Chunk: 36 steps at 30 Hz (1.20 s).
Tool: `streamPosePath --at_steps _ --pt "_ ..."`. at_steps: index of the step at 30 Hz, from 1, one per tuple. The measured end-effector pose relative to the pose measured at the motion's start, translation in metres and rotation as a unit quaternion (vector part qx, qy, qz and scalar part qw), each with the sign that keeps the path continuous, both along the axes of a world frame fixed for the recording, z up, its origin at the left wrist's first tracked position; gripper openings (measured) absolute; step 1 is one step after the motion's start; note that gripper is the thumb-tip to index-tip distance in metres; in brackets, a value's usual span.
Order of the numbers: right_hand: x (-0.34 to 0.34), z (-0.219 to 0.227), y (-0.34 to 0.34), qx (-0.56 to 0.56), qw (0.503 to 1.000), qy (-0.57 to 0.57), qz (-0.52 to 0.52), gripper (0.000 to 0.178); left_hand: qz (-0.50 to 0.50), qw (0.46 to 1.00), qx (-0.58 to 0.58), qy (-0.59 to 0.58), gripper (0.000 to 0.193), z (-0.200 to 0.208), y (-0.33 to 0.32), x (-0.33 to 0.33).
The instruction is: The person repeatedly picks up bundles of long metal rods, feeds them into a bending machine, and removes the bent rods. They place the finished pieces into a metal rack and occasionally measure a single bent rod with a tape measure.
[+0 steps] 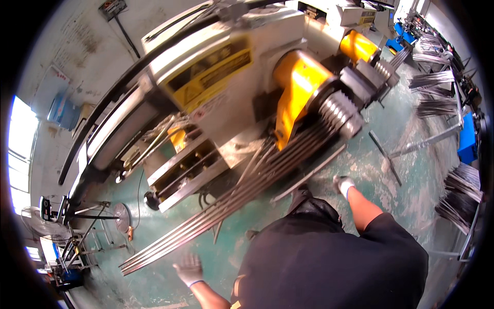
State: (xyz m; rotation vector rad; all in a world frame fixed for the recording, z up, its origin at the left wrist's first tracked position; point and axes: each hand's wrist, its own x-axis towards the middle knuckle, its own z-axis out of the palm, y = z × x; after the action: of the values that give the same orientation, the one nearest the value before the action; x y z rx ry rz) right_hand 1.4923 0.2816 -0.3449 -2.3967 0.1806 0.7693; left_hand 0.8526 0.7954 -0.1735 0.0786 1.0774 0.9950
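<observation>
My left hand (189,268), in a pale glove, hangs low with its fingers spread and nothing in it. Just beyond it are the ends of several long, shiny metal rods (221,208). These rods run slantwise up to a ribbed metal roller (341,114) on a machine (278,38). My right hand (343,185), gloved too, is beside my right leg, below the roller. Its fingers are too small and smeared to read, and no held thing shows. A separate thin bar (311,172) lies slantwise between the rods and my right hand.
Yellow guards (296,85) cover the machine's rollers. A dark bar (385,158) lies on the green floor (370,206) to the right. Bundles of rods (436,107) rest on racks along the right side. A fan (122,217) and a metal frame stand at the left.
</observation>
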Motion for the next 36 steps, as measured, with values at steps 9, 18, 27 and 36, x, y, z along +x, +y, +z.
streamPosePath --at_steps 9,18,27,36 --pt "0.144 -0.010 0.003 0.064 0.986 -0.036 0.152 0.040 0.001 0.829 -0.395 -0.395 0.033 -0.103 -0.142 0.245" --pt "0.105 0.118 -0.021 -0.045 0.994 0.008 0.104 0.044 -0.331 0.942 -0.012 0.048 0.019 -0.074 -0.098 0.282" --pt "-0.050 0.084 -0.177 -0.080 0.987 0.088 -0.110 0.043 -0.496 0.834 -0.028 -0.240 0.030 -0.123 -0.107 0.287" --pt "-0.054 0.084 -0.196 -0.080 0.989 0.049 -0.116 0.041 -0.488 0.851 0.116 -0.158 0.019 -0.091 -0.121 0.254"
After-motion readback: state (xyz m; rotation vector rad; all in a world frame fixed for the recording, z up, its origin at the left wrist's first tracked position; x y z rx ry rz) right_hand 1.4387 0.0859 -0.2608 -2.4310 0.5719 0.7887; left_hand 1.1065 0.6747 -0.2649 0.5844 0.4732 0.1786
